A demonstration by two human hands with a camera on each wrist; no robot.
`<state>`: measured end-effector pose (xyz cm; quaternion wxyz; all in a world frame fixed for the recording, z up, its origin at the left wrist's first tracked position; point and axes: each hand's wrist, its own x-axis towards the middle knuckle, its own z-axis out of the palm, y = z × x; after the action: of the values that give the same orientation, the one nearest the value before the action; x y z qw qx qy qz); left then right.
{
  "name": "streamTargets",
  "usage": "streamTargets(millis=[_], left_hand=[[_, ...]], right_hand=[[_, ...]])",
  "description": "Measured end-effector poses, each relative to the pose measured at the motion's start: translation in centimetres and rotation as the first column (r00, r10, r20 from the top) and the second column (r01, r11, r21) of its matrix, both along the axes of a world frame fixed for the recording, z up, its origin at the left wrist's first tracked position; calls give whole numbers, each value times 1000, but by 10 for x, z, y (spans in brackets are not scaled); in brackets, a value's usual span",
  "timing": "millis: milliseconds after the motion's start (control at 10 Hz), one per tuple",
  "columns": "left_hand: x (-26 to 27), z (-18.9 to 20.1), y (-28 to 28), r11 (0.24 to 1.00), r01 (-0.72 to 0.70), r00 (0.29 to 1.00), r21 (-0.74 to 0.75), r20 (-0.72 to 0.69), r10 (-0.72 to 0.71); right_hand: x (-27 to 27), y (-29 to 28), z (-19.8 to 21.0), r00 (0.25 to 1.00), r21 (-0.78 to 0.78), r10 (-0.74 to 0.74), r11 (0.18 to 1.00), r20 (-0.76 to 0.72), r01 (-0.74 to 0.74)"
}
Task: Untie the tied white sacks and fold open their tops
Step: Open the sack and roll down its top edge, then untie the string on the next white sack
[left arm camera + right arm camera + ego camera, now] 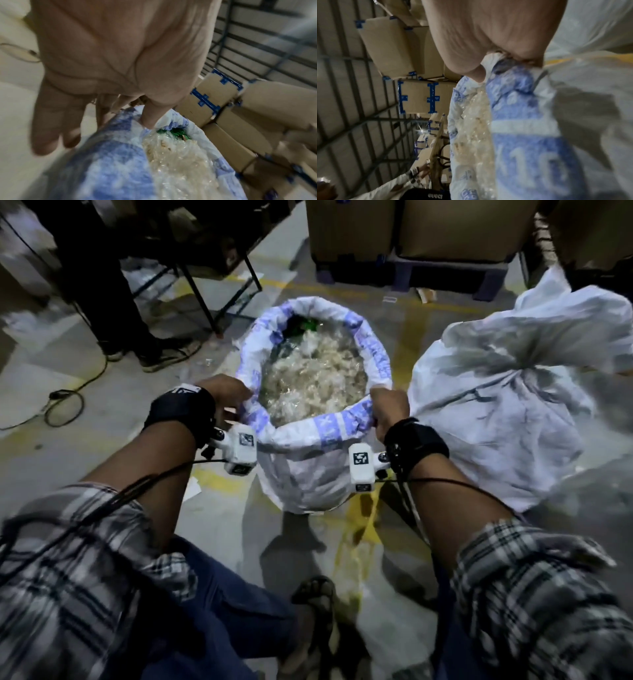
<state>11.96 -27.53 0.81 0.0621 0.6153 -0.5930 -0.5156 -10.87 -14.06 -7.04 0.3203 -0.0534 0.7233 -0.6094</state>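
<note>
Open sack (308,474) on grey concrete floor (68,460) near stacked cardboard boxes (445,227).

Two white sacks stand on the floor. One open sack (310,470), its top folded down, is between the two hands, the left hand (227,398) and the right hand (388,409), each gripping its rim. One tied sack (507,412) stands just beside the right hand, on its outer side. Beyond the hands, two large cardboard boxes (404,231) show in the head view.
</note>
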Motion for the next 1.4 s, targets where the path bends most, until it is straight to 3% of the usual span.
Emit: streamTargets(millis=[200,300,400,500,700,800,900,1000,1100,1200,1300,1400], left_hand=[[-18,-5,20,993,71,997,97,-21,-70],[-26,0,14,999,36,999,-22,22,-36],[-22,7,-3,995,-28,999,-95,32,31],[-14,8,-3,990,-89,994,-109,46,94],[-14,8,12,988,-122,992,-94,-22,121],[-23,12,23,997,-51,998,-52,-41,49],[-37,15,34,990,58,998,-126,24,-55],[-49,22,44,965,135,988,-223,100,-115],[-59,30,48,912,207,955,-354,274,-110],[-74,44,61,800,242,959,-549,260,-112],[-99,54,81,674,261,961,-691,115,-253],[-133,53,105,725,355,919,-590,80,-385]], right_hand=[[-14,12,-10,988,131,27,990,153,-48],[-9,14,-16,955,-36,53,998,291,-44],[1,11,-17,919,-200,167,975,358,-99],[8,10,-21,911,-289,213,951,353,-111],[7,8,-23,942,-166,215,970,260,-176],[-7,15,-26,985,38,118,992,127,-124],[-21,29,-31,996,180,86,980,20,-88],[-36,48,-39,985,255,155,958,-75,-131],[-48,71,-41,967,282,206,946,-148,-159],[-61,96,-34,914,354,278,920,-295,-166],[-77,120,-19,861,366,250,927,-443,-81],[-98,144,0,792,313,114,944,-599,101]])
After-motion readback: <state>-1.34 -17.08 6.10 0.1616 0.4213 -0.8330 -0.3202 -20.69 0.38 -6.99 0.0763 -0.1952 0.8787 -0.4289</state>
